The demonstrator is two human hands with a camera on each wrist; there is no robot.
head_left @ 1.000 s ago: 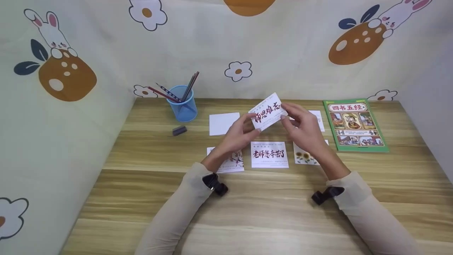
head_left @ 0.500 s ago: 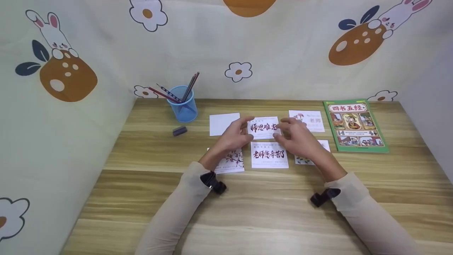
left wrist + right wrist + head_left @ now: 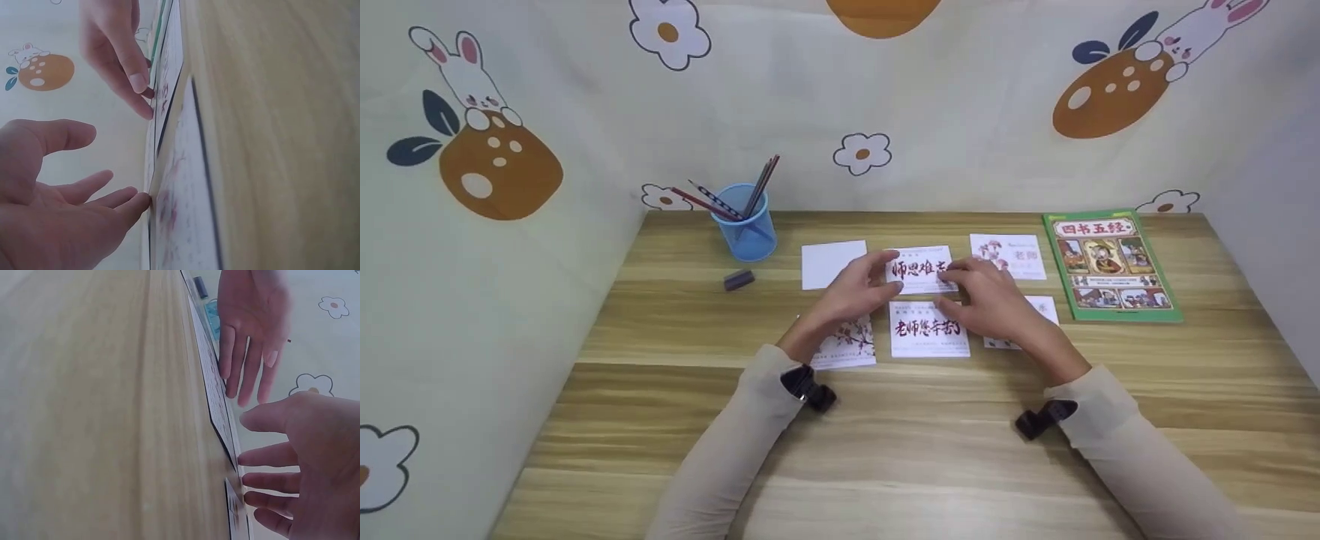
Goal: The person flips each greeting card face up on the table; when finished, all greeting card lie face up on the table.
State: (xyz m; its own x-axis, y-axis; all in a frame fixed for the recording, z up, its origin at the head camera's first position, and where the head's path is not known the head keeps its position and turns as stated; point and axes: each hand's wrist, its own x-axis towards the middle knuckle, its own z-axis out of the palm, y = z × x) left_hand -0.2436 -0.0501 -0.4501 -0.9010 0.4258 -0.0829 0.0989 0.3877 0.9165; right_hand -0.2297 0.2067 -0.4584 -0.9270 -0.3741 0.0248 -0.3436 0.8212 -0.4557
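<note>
A white card with red Chinese lettering (image 3: 916, 279) lies flat in the middle of the back row of cards. My left hand (image 3: 851, 291) is at its left edge, fingers loosely bent with a gap between thumb and fingertips. Over its right edge, my right hand (image 3: 994, 301) has its fingertips at the lettering, and its thumb reaches the card in front (image 3: 926, 341), which also bears red lettering. In the right wrist view, the right hand (image 3: 315, 461) has its fingers spread right at the card edges. Neither hand pinches a card.
Around them lie a blank white card (image 3: 829, 264), a blossom-branch card (image 3: 851, 349), a pink-flower card (image 3: 1024, 259) and a card partly under the right hand (image 3: 1046, 307). A blue pencil cup (image 3: 748, 232), a dark eraser-like block (image 3: 739, 280) and a green book (image 3: 1114, 266) stand or lie farther out.
The lettered card, earlier held tilted in both hands above the table, came down flat into the back row. Both hands let go of it; since then the right hand has shifted slightly towards the front.
</note>
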